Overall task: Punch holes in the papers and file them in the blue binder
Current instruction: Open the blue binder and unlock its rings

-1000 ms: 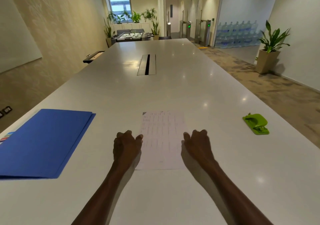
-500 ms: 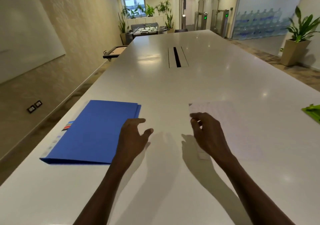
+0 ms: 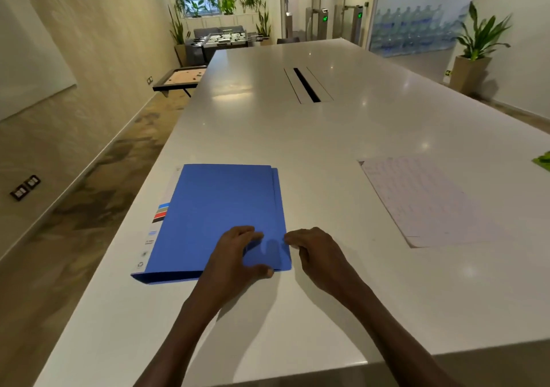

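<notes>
The blue binder (image 3: 217, 208) lies closed and flat near the table's left edge, its labelled spine to the left. My left hand (image 3: 235, 255) rests on the binder's near right corner, fingers on the cover and thumb at the front edge. My right hand (image 3: 315, 252) sits just right of the binder, fingertips touching its open right edge. The printed papers (image 3: 422, 199) lie flat on the table to the right, apart from both hands. Only a sliver of the green hole punch (image 3: 543, 160) shows at the right frame edge.
The long white table (image 3: 297, 136) has a cable slot (image 3: 306, 84) in its middle. Its left edge runs close beside the binder, and the near edge is just below my forearms. A potted plant (image 3: 473, 56) stands on the floor to the right.
Both hands left the papers and moved left to the binder. My view swung left, so the papers and punch slid toward the right of the frame.
</notes>
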{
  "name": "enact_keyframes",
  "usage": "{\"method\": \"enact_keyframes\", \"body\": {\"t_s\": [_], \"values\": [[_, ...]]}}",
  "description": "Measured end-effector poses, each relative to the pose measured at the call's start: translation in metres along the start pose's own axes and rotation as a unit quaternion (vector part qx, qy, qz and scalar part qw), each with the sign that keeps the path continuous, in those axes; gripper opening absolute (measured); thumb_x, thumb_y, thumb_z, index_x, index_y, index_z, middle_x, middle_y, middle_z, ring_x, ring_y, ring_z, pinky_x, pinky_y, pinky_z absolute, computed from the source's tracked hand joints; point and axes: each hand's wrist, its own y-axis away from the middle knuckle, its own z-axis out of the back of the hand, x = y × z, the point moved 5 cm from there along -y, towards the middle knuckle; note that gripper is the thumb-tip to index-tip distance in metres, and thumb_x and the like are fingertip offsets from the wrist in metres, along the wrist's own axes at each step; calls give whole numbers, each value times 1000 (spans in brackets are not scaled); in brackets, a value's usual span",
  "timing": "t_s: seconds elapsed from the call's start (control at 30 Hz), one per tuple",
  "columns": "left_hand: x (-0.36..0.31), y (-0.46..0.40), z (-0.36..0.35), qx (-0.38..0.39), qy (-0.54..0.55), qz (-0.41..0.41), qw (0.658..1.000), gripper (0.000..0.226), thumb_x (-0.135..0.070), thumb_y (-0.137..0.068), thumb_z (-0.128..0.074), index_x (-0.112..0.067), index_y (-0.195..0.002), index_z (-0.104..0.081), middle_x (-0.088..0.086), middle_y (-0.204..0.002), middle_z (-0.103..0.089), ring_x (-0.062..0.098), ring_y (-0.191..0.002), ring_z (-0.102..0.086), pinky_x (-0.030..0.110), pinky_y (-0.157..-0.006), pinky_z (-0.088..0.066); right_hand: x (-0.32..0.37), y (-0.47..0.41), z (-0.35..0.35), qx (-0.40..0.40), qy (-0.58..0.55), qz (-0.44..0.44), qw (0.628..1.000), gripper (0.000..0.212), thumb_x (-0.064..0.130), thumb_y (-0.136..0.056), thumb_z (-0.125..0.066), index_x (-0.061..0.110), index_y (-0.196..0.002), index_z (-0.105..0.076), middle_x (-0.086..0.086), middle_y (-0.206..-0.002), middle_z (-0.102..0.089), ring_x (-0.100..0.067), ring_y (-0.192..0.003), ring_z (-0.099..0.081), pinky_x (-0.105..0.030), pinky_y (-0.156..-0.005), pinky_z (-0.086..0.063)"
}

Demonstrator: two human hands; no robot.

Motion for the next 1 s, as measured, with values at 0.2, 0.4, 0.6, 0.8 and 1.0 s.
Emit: {"method": "enact_keyframes", "body": {"t_s": [0.2, 0.4, 0.6, 0.8, 1.0], "values": [[-5, 0, 2, -2, -60, -77, 995, 66, -40, -68, -82, -21, -128, -60, -7, -132, -52, 13, -120, -48, 23, -95, -40, -3, 7, -7, 3, 20, 50, 999, 43, -14, -73, -58, 12, -105, -70, 2, -110, -70, -15, -89, -61, -25, -74, -52], [-17, 4, 11, -14, -147, -170, 974, 33, -50, -80, -60, -21, -89, -73, -14, -101, -67, 8, -90, -60, 29, -71, -50, -10, 0, -12, 16, 40, 37, 998, 51, -7, -68, -47, 19, -104, -73, 10, -109, -71, -8, -88, -58, -22, -71, -51], [-33, 15, 44, -133, -106, -265, 949, 31, -45, -90, -54, -23, -88, -76, -10, -94, -73, 7, -80, -65, 24, -66, -54, 2, -3, -3, -20, 44, 95, 994, 36, 21, -76, -42, 15, -79, -76, 5, -80, -74, -12, -66, -61, -22, -53, -49], [-43, 31, 100, -277, -58, -289, 915, 21, -31, -86, -68, -12, -90, -77, 0, -94, -75, 10, -83, -69, 23, -76, -55, -9, -3, -12, -31, 74, 85, 993, 31, 26, -78, -47, 17, -83, -77, 5, -94, -75, -19, -74, -68, -31, -54, -56], [-23, 50, 153, -406, -59, -249, 877, 18, -20, -85, -73, -3, -90, -76, 7, -93, -75, 13, -84, -70, 23, -75, -57, -3, -1, -12, -35, 106, 74, 991, 41, 15, -75, -37, 19, -86, -77, 8, -97, -74, -16, -76, -67, -26, -59, -55]]}}
